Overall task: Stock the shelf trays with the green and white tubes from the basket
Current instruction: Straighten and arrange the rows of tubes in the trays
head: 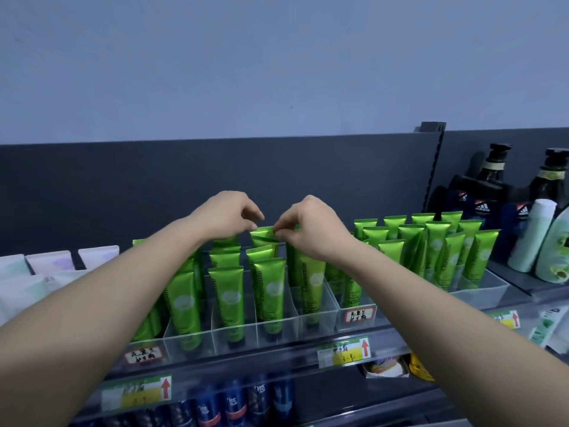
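Both forearms reach in; left hand [226, 215] and right hand [311, 224] pinch green tube [263, 235].

The green tubes [268, 291] look like glossy, metallic-sheened plastic, standing in clear, smooth plastic trays [277, 329]. Paper price labels [345, 353] front the transparent shelf rail [277, 368]; the back panel [123, 180] is matt dark grey.

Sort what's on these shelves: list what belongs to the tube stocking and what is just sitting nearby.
Part of the job: green tubes; clear trays; left hand and right hand, both at the back-row tube.

Just nearby: dark pump bottles; pale bottles; blue cans; price tags.
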Demonstrator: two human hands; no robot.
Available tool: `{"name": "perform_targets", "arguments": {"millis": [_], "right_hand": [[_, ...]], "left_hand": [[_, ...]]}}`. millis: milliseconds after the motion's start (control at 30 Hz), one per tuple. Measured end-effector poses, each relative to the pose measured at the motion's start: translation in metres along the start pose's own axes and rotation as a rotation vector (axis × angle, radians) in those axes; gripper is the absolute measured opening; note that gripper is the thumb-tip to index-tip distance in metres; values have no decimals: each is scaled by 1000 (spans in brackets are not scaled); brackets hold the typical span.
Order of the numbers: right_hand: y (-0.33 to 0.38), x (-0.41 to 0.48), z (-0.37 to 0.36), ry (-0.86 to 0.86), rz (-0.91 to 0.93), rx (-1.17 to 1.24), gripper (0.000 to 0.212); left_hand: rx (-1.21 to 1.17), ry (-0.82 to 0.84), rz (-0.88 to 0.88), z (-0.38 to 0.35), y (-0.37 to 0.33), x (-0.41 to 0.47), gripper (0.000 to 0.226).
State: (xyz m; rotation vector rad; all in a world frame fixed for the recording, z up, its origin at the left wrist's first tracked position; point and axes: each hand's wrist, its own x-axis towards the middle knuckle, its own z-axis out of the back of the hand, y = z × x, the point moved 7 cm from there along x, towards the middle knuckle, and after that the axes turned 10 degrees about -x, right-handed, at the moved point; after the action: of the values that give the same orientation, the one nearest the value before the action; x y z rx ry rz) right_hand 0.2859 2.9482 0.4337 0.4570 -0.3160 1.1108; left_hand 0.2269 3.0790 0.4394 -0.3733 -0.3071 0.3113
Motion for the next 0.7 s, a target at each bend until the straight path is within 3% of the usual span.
{"name": "perform_targets", "arguments": {"millis": [100,267,700], "right_hand": [[-6,9,-9,70,-48,-76,12],[-10,17,-20,126,-56,-106,9],[-10,24,-24,60,-30,-119,12]], "left_hand": [[76,9,31,-7,4,6,28],[80,0,27,-11,4,11,10],[-11,18,12,-11,9,14,5]]}}
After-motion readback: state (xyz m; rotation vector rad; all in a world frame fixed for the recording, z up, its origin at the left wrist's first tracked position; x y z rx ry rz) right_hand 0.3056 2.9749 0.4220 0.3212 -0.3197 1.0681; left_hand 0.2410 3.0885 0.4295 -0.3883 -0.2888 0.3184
